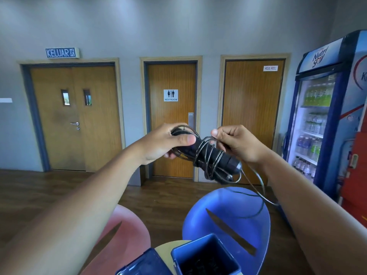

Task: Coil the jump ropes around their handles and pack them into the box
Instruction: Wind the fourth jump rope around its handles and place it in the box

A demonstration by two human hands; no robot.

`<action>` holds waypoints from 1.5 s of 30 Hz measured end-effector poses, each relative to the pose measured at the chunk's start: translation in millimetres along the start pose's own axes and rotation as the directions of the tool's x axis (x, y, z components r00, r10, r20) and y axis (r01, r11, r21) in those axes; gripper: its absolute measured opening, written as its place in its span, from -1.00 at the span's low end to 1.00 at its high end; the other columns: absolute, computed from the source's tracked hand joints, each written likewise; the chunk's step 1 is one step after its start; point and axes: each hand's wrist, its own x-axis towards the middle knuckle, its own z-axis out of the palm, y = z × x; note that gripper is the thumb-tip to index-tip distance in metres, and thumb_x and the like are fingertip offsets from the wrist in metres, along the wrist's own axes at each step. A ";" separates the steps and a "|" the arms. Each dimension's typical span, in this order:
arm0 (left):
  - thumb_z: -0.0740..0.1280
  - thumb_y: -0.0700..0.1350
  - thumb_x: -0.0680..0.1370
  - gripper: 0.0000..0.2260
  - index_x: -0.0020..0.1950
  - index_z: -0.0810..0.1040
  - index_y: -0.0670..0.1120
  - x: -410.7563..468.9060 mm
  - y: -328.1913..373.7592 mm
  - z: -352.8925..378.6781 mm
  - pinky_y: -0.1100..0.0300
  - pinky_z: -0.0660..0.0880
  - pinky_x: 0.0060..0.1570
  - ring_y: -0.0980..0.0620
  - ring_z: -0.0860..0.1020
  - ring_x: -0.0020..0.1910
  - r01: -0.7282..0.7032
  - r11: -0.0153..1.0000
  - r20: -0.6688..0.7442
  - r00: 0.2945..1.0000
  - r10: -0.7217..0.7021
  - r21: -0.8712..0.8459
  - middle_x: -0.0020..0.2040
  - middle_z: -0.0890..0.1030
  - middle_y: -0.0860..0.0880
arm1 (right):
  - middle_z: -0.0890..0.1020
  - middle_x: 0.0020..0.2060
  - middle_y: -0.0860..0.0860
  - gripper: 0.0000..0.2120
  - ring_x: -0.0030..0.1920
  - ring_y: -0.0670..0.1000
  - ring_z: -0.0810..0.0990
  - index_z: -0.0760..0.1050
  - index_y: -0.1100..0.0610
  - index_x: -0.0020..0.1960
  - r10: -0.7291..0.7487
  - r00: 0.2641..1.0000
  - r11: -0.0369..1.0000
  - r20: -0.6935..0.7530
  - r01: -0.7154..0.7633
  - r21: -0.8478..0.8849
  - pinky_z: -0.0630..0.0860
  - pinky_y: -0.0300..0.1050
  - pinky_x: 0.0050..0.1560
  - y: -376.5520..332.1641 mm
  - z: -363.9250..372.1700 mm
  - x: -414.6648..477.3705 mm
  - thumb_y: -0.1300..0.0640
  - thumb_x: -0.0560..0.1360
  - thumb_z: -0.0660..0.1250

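Note:
I hold a black jump rope up at chest height in front of me. My left hand (168, 142) grips the upper end of its two black handles (213, 157), thumb pressed on top. Thin dark cord (206, 150) is wound in several loops around the handles. My right hand (236, 142) pinches the cord just above the handles. A loose length of cord (260, 192) hangs from the lower end and curves down to the right. The open blue box (205, 255) stands below, at the bottom middle; something dark lies inside it.
The box sits on a small round table (168, 247), with a dark blue lid (143, 263) to its left. A blue chair (234, 211) and a pink chair (127, 233) stand beyond. Wooden doors line the far wall; a drinks fridge (321, 120) is at right.

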 end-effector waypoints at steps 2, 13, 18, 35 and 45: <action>0.40 0.18 0.51 -0.74 -0.11 0.57 -0.02 3.2 2.9 3.7 0.29 0.28 -0.54 0.06 0.38 -0.43 -0.038 0.995 -0.067 0.997 0.032 -0.090 -0.28 0.51 0.00 | 0.53 -0.37 0.08 -0.68 -0.38 0.00 0.45 0.52 0.10 -0.31 -0.027 0.998 0.985 -0.052 0.035 0.167 0.42 -0.19 -0.32 11.1 7.4 -3.2 0.00 0.58 0.33; 0.27 0.25 0.60 -0.57 -0.10 0.48 -0.13 21.8 5.7 25.3 0.23 0.14 -0.54 0.10 0.25 -0.57 0.106 0.973 -0.604 0.768 -0.211 -0.205 -0.24 0.31 -0.15 | 0.50 -0.39 -0.01 -0.68 -0.50 -0.08 0.32 0.57 0.15 -0.02 0.250 0.931 0.926 -0.264 -0.151 0.345 0.25 -0.21 -0.48 36.6 72.6 -9.4 0.03 0.70 0.12; 0.27 0.20 0.61 -0.62 -0.27 0.39 -0.02 26.5 -12.0 11.5 0.15 0.33 -0.35 0.00 0.45 -0.34 0.219 0.971 -0.782 0.621 -0.062 0.097 -0.34 0.46 0.03 | 0.54 -0.33 0.01 -0.75 -0.51 -0.08 0.35 0.56 0.19 0.13 0.324 0.940 0.943 -0.103 -0.313 0.112 0.31 -0.28 -0.51 40.1 83.2 -13.0 0.06 0.67 0.20; 0.42 0.25 0.48 -0.58 -0.06 0.58 -0.12 -25.0 -24.2 -15.4 0.11 0.33 -0.32 -0.05 0.42 -0.31 0.138 0.946 -0.247 0.967 -0.064 0.294 -0.22 0.52 -0.22 | 0.50 -0.41 -0.09 -0.65 -0.50 -0.21 0.39 0.66 0.11 -0.10 0.053 0.981 0.952 -0.189 -0.107 -0.288 0.35 -0.35 -0.40 12.7 37.0 7.0 -0.13 0.59 0.28; 0.21 0.10 0.66 -0.69 -0.04 0.51 -0.13 -19.3 8.6 5.7 0.33 0.18 -0.62 0.10 0.31 -0.58 0.003 0.940 -0.237 0.968 -0.089 -0.342 -0.37 0.52 0.00 | 0.45 -0.50 -0.11 -0.73 -0.55 -0.15 0.31 0.45 0.11 -0.22 0.150 0.986 0.920 -0.074 -0.112 0.374 0.24 -0.32 -0.53 22.8 76.8 1.1 0.26 0.63 0.13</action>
